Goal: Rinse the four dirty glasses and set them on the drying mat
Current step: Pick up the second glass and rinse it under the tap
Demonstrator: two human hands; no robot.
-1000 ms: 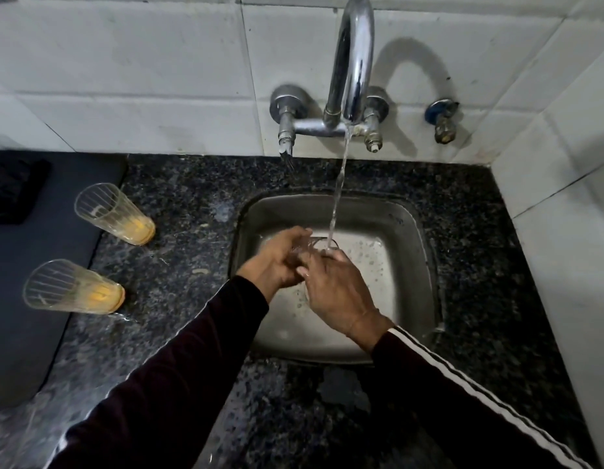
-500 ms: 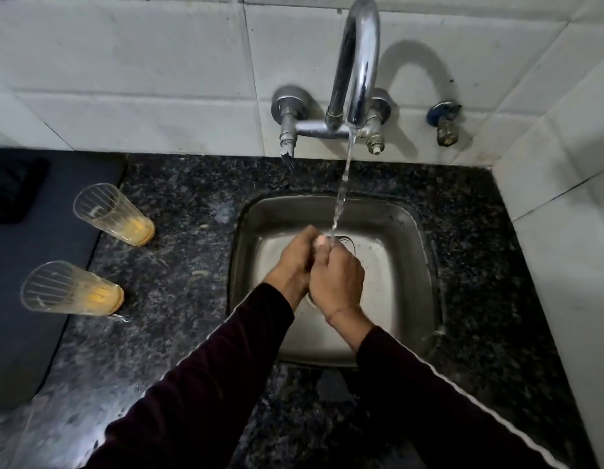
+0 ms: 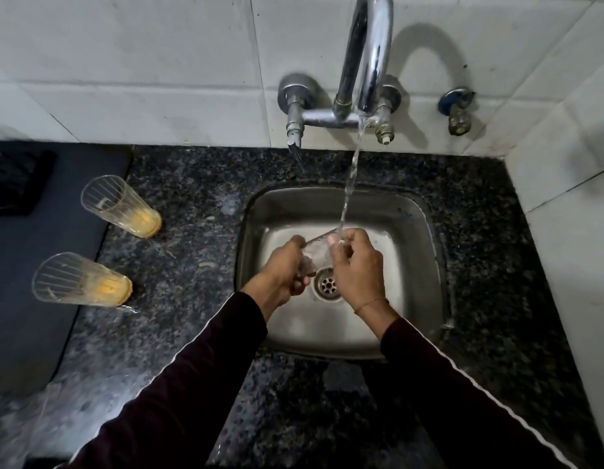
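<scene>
One glass (image 3: 317,253) is under rinse, held over the sink (image 3: 426,252) between both hands and tilted so that its rim meets the water stream (image 3: 350,184) falling from the tap (image 3: 368,62). Left hand (image 3: 283,270) is closed around the lower body of the glass; right hand (image 3: 356,265) is closed on the rim end, its fingertips (image 3: 334,239) at the lip where the stream lands. Good practice, as judged here: keep the mouth turned toward the flow, rotate the wall so every side is flushed, then tip the glass over the drain (image 3: 327,285) to empty it. Wet glass is slippery, so one hand should stay firmly closed while the other shifts. Two dirty glasses, far (image 3: 121,206) and near (image 3: 80,279), each with orange residue at the base, lie on their sides on the granite counter (image 3: 199,204) to the left, mouths over the edge of the dark drying mat (image 3: 23,299). A fourth glass is not visible.
</scene>
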